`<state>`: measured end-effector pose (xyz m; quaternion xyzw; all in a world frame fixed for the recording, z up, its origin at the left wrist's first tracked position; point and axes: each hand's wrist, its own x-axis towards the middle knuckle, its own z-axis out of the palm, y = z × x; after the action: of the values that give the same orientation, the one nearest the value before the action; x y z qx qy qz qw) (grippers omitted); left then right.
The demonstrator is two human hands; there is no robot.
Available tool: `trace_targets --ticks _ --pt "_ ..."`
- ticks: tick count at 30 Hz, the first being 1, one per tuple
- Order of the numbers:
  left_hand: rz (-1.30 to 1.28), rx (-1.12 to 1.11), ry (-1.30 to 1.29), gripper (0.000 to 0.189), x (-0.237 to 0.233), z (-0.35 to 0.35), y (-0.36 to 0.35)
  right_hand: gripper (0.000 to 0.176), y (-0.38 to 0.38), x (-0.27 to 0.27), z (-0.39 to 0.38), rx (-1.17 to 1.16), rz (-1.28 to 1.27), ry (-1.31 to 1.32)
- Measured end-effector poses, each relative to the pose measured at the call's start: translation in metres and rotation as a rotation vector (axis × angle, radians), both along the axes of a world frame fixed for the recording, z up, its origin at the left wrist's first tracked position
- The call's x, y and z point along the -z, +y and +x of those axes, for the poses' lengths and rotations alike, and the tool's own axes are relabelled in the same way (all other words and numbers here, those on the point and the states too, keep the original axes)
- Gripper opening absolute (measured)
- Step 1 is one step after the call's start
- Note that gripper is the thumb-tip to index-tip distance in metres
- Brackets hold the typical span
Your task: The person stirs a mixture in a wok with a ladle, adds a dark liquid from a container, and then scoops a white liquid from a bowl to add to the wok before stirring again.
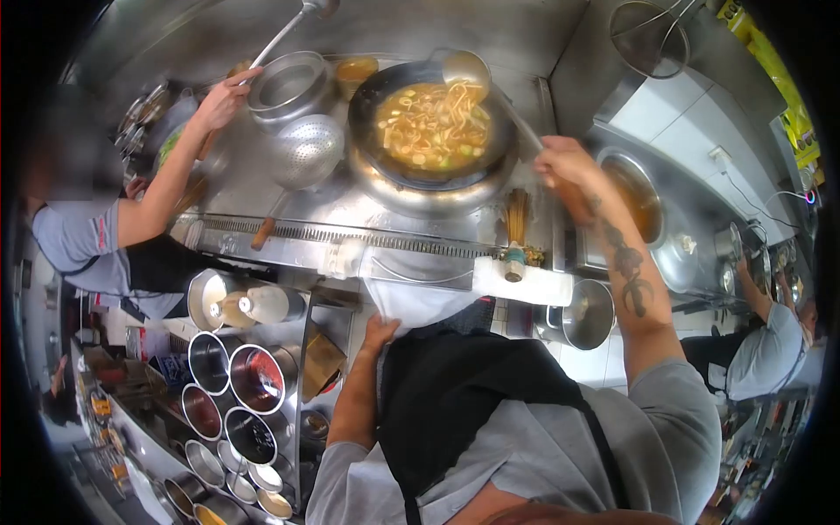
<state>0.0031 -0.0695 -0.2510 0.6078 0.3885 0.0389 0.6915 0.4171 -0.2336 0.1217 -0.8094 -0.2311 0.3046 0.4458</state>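
My right hand [564,164] is closed round the long handle of a ladle [466,70]. The ladle's bowl is over the far right side of a dark wok [363,96], touching the noodles [429,127] in orange-brown broth. Below the stove's front edge, my left hand [381,331] grips a white cloth [401,302], which hangs down from the counter edge. A perforated skimmer [306,151] with a wooden handle lies left of the wok. To the wok's lower right stands a bamboo wok brush [516,223].
At the left, a co-worker's hand [223,103] holds up another ladle. Several metal pots of sauces [256,378] fill a lower-left shelf. A pot of brown liquid [632,197] stands right of my forearm. Another person [766,350] is at the far right.
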Motion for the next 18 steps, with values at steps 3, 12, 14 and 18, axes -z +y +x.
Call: trace_targets --ticks 3,12,14,18 --pt "0.092 0.011 -0.062 0.033 0.024 -0.012 -0.017 0.051 -0.031 -0.014 -0.008 0.0 -0.074 -0.203" --pt "0.169 -0.052 0.263 0.03 -0.026 -0.026 -0.054 0.056 -0.089 0.027 -0.019 -0.099 -0.098 -0.285" --pt "0.206 -0.189 0.083 0.03 -0.011 -0.024 -0.054 0.055 -0.098 0.011 -0.01 -0.111 -0.062 -0.473" --pt "0.164 -0.305 -0.032 0.029 0.009 -0.032 -0.062 0.052 -0.12 -0.023 -0.002 -0.065 -0.081 -0.607"
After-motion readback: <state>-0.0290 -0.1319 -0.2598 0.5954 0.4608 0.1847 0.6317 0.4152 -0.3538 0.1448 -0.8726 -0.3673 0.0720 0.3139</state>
